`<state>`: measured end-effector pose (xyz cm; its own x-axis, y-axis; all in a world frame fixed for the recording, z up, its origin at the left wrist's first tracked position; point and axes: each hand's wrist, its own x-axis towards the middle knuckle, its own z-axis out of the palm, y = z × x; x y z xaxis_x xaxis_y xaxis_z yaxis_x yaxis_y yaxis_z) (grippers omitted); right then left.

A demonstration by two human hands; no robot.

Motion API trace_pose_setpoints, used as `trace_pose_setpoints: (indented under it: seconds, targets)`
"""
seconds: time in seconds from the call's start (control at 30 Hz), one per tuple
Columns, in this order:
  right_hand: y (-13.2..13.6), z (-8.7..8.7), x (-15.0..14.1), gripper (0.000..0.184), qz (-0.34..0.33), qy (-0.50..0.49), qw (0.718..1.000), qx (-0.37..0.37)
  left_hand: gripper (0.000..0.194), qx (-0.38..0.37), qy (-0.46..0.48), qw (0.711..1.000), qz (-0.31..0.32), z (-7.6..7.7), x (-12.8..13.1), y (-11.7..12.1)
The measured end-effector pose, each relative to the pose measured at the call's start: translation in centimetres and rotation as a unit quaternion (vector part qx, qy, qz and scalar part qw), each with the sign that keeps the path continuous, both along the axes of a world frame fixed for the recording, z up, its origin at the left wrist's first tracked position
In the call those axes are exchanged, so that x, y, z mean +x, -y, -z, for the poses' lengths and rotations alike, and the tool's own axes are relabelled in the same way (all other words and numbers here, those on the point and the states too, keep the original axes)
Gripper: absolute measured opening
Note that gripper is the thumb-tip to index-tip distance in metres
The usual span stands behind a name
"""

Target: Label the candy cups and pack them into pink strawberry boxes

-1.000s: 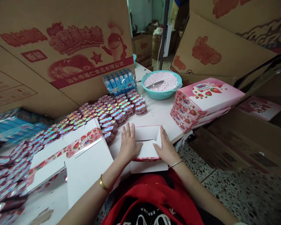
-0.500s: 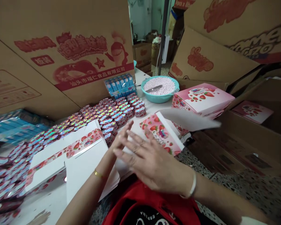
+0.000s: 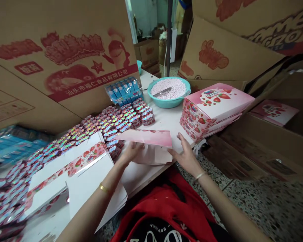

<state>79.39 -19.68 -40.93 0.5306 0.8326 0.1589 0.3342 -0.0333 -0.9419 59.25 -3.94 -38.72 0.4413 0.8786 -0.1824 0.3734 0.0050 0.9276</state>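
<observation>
A pink strawberry-print carton [image 3: 148, 137] is partly folded on the white table in front of me, its pink lid raised over the white inside. At its left end my left hand [image 3: 132, 153] grips the carton, the curled fingers partly hidden beneath the lid. My right hand [image 3: 188, 159] is open at the carton's right end, fingers spread upward and the thumb close to the side flap. To the left lies a stack of flat white carton blanks [image 3: 91, 181] with strawberry-print strips.
Rows of small shiny-topped packs [image 3: 113, 124] cover the table's left and back. A turquoise bowl [image 3: 168, 102] holds pale pink pellets and a metal blade-like tool [image 3: 163, 92]. Folded strawberry boxes [image 3: 217, 104] are stacked at right. An open brown carton [image 3: 242, 148] stands beyond the table edge.
My hands were close together with the flat card beside them. Now they are apart at either end of the carton, which stands partly folded with its lid up.
</observation>
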Motion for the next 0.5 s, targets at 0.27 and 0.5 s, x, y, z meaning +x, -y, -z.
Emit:
trace_pose_setpoints:
  seconds: [0.27, 0.5]
  targets:
    - [-0.5, 4.9, 2.6, 0.068, 0.016, -0.166, 0.986, -0.01, 0.055, -0.006, -0.033, 0.992, 0.124, 0.2, -0.7, -4.8]
    - [-0.2, 5.0, 3.0, 0.071, 0.071, -0.175, 0.982, 0.004, 0.086, 0.397, -0.265, 0.859, 0.185, -0.5, 7.2, -14.1]
